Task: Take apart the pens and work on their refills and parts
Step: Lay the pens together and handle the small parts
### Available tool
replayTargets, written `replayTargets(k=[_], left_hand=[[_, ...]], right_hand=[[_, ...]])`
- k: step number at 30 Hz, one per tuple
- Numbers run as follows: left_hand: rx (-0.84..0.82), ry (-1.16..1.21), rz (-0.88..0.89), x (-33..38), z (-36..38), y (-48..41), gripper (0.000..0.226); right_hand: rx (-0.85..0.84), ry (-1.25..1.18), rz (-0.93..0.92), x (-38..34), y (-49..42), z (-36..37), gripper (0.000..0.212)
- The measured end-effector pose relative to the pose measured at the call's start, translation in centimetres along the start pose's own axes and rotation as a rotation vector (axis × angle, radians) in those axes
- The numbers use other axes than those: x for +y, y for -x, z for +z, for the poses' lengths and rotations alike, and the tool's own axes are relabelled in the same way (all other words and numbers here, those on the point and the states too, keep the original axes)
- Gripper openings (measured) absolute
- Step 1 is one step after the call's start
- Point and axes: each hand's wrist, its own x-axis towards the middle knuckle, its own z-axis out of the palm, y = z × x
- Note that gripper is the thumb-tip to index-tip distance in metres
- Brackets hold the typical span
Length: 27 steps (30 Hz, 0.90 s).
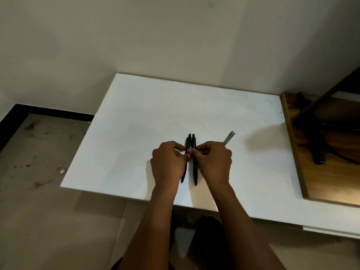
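head view. two black pens close side by side near the middle of a white board [136,114], clicker ends pointing away toward the wall [175,36], tips toward the person. upper ends almost touching, tips spread slightly apart. left pen [188,142] slanting a bit leftward at the tip, lower barrel partly hidden behind left hand [168,164]. right pen [195,170] nearly straight, tip showing below the hands. left hand with fingers curled, thumb and forefinger pinching left pen around mid barrel. right hand [214,162] curled too, pinching right pen at about the same height, fingertips of both hands meeting at the pens. cannot tell if pens rest on the board or sit just off it. grey tube-like piece [229,137] sticking out from behind right hand's knuckles, angled up and right, flat end; cannot tell whether gripped or just lying on the board. both forearms coming in from bottom edge. wooden tabletop [296,152] just right of the board, black stand leg [316,149] on it. floor [39,191] at left with dark specks and a small white scrap [62,170].
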Motion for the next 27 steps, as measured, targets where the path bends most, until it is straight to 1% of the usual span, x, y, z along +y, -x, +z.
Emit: replayTargets(k=[10,14,16,18,20,23,25,27], left_hand=[[-0.017,0.074,-0.002,0.1,0.1,0.0,0.027],[-0.022,0.039,0.013,-0.1,0.3,-0.1,0.025],[0.002,0.014,0.028,-0.1,0.2,-0.1,0.026],[0.073,-0.016,0.073,0.3,0.3,0.0,0.023],[0.156,0.009,0.137,0.8,0.4,0.3,0.014],[0.202,0.064,0.259,1.6,0.9,0.7,0.010],[0.194,0.107,0.326,2.0,1.5,1.0,0.009],[0.176,0.135,0.374,2.6,2.4,1.3,0.008]], right_hand=[[0.037,-0.027,0.021,0.1,0.2,0.0,0.013],[0.023,-0.032,0.010,-0.2,0.3,-0.2,0.015],[0.016,-0.055,0.017,-0.4,0.4,-0.8,0.017],[0.047,-0.085,0.029,-0.1,0.2,-2.2,0.018],[0.114,-0.085,0.050,0.8,-0.1,-4.2,0.017],[0.220,-0.030,0.079,2.2,-0.6,-7.1,0.013],[0.203,0.004,0.096,3.2,-0.9,-8.2,0.006],[0.106,0.031,0.098,3.9,-1.1,-8.6,0.004]])
